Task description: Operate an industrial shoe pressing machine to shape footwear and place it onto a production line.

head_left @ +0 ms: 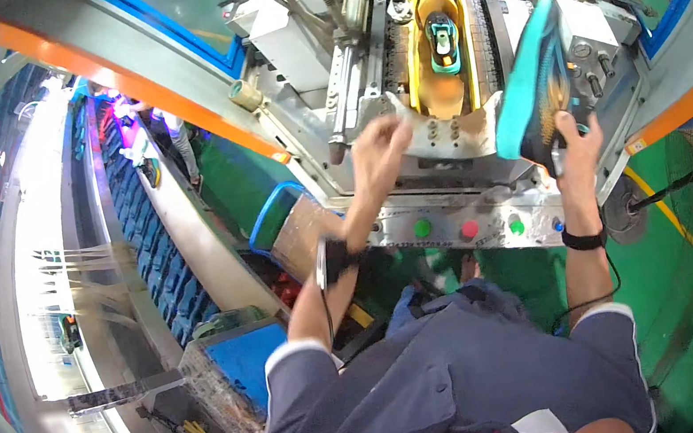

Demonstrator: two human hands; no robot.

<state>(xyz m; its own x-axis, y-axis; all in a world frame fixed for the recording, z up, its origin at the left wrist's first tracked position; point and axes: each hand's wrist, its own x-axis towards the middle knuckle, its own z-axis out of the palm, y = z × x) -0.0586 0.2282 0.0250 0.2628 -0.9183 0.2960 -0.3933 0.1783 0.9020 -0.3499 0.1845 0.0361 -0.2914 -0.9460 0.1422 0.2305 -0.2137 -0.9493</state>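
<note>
Head view looked down on a person in a blue short-sleeved shirt standing before a shoe press machine (437,104). The right hand (572,138), at about two o'clock from the picture's centre, had its grip clamped on a shoe (529,90) with a teal sole, held up on edge with the sole turned toward the left and its toe pointing up toward twelve o'clock. A black band sat on that wrist. The left hand (377,153), near twelve o'clock from centre, was blurred; its fingers were apart and held nothing, hovering just above the machine's pale front edge. A black strap with a small device was on the left forearm.

Inside the machine, at twelve o'clock from the left hand, a second shoe (443,41) in teal and black lay in a yellow cradle (423,70), well apart from both hands. Below the hands, a row of round buttons (468,229), green and red, ran along the machine's front panel. At nine o'clock a long conveyor (187,231) stretched away, and a blue bin (274,214) stood beside the machine on the green floor (689,291).
</note>
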